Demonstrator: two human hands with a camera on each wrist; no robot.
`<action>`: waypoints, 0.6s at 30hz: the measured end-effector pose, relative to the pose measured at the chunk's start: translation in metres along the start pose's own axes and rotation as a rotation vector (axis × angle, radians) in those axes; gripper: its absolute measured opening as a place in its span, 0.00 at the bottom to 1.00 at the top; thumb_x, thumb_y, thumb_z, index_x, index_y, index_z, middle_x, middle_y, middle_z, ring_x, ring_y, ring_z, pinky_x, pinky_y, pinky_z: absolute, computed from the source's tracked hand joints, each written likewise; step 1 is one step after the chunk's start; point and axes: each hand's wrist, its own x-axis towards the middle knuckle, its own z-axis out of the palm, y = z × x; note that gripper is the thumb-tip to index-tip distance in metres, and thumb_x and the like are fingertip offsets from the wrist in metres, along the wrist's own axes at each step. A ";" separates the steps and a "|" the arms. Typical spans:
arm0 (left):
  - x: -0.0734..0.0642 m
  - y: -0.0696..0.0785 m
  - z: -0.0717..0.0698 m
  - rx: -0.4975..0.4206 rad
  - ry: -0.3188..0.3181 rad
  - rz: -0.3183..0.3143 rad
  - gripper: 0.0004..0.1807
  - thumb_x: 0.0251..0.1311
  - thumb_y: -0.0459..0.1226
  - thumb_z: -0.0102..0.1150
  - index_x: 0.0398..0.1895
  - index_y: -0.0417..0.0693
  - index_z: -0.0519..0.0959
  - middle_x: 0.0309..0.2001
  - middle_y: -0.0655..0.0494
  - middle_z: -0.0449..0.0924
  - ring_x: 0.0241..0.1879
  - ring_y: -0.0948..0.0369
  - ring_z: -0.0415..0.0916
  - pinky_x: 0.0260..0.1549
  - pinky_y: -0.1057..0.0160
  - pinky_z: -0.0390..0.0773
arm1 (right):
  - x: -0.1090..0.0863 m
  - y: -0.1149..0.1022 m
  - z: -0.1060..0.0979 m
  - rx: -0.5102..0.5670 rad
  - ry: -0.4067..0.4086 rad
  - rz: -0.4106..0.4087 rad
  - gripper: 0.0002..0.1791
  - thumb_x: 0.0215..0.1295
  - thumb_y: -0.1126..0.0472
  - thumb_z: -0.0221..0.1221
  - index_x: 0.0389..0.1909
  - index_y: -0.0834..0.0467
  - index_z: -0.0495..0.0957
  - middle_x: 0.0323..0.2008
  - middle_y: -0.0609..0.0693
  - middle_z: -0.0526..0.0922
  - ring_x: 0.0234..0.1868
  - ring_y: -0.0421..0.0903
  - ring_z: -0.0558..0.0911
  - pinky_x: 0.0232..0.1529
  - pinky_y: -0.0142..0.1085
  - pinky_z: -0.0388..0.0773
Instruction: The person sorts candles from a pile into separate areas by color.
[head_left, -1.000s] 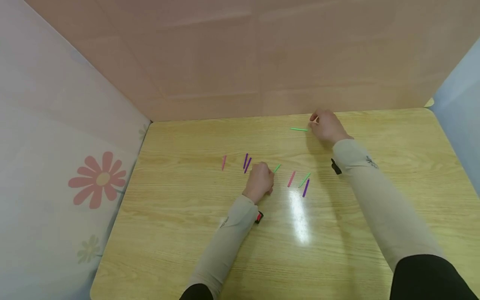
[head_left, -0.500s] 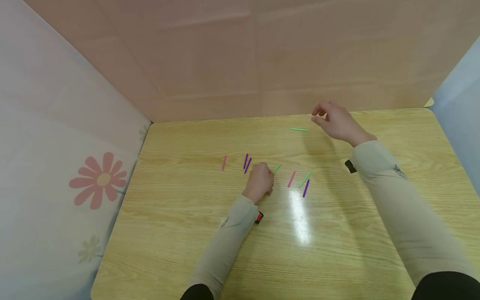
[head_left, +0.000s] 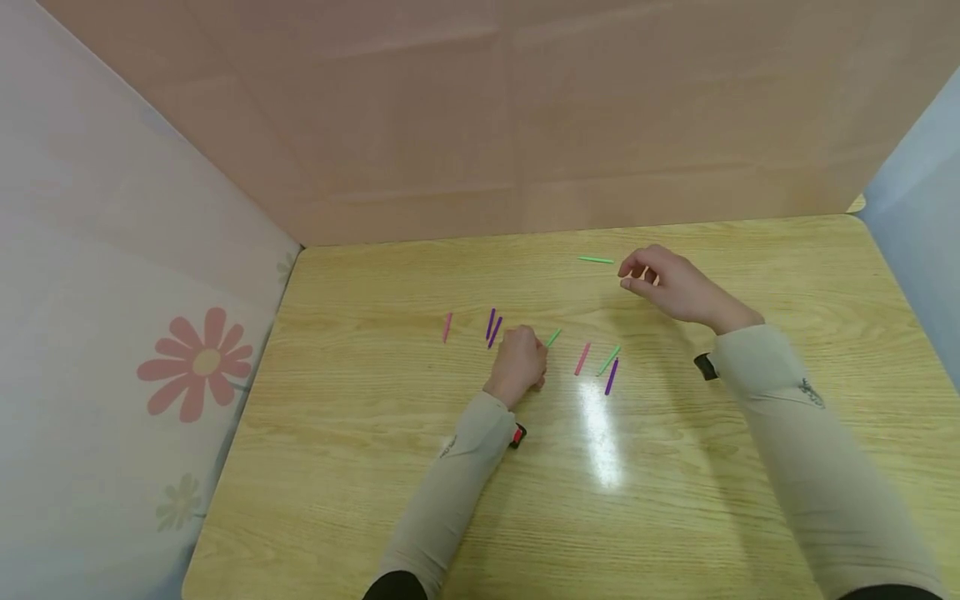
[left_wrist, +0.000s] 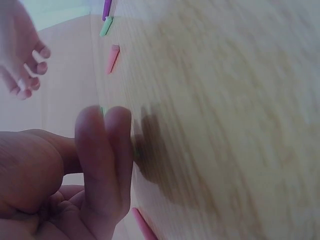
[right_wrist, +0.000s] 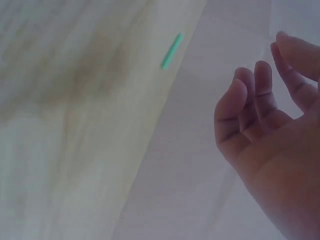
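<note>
In the head view, my left hand (head_left: 519, 362) is low over the middle of the table with its fingers curled. It pinches the near end of a short green stick (head_left: 553, 337); the fingers hide that end. My right hand (head_left: 667, 279) hovers near the back of the table, its fingers loosely bent and nothing between them. Just left of its fingertips another green stick (head_left: 596, 259) lies flat, also seen as a green stick (right_wrist: 172, 51) in the right wrist view. Two purple sticks (head_left: 495, 332) lie side by side left of the left hand.
A pink stick (head_left: 447, 327) lies farther left. To the right of the left hand are a pink stick (head_left: 582, 359), a green stick (head_left: 609, 361) and a purple stick (head_left: 612, 377). A brown sheet (head_left: 420, 142) stands behind the wooden table (head_left: 337, 467).
The right hand lifted away from beside the back green stick, its fingers opening, then lowered slightly toward me. The left hand and the sticks have stayed in place.
</note>
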 end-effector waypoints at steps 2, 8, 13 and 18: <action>0.000 0.000 0.000 -0.003 -0.002 -0.002 0.15 0.67 0.28 0.49 0.24 0.35 0.80 0.10 0.54 0.73 0.08 0.60 0.74 0.08 0.72 0.68 | -0.004 0.004 0.007 0.001 -0.039 0.005 0.10 0.72 0.59 0.52 0.47 0.61 0.74 0.41 0.55 0.73 0.37 0.48 0.68 0.35 0.37 0.67; 0.000 -0.001 0.000 -0.011 0.001 0.003 0.13 0.67 0.29 0.49 0.27 0.34 0.81 0.11 0.53 0.74 0.09 0.61 0.74 0.08 0.72 0.69 | -0.013 0.018 0.030 -0.019 -0.140 0.005 0.08 0.70 0.60 0.55 0.45 0.59 0.76 0.39 0.53 0.74 0.36 0.46 0.71 0.39 0.39 0.69; 0.000 -0.001 0.000 -0.018 0.000 0.005 0.12 0.67 0.29 0.48 0.28 0.34 0.81 0.11 0.53 0.74 0.08 0.62 0.72 0.08 0.72 0.69 | -0.020 0.025 0.046 -0.047 -0.171 -0.063 0.05 0.65 0.64 0.59 0.41 0.57 0.78 0.36 0.50 0.75 0.36 0.44 0.71 0.41 0.39 0.70; 0.001 -0.002 0.001 -0.010 -0.007 0.003 0.16 0.67 0.29 0.47 0.21 0.36 0.80 0.10 0.54 0.73 0.07 0.62 0.71 0.07 0.72 0.67 | -0.023 0.028 0.055 -0.061 -0.182 -0.128 0.06 0.62 0.67 0.60 0.38 0.55 0.80 0.35 0.49 0.76 0.38 0.43 0.72 0.43 0.41 0.71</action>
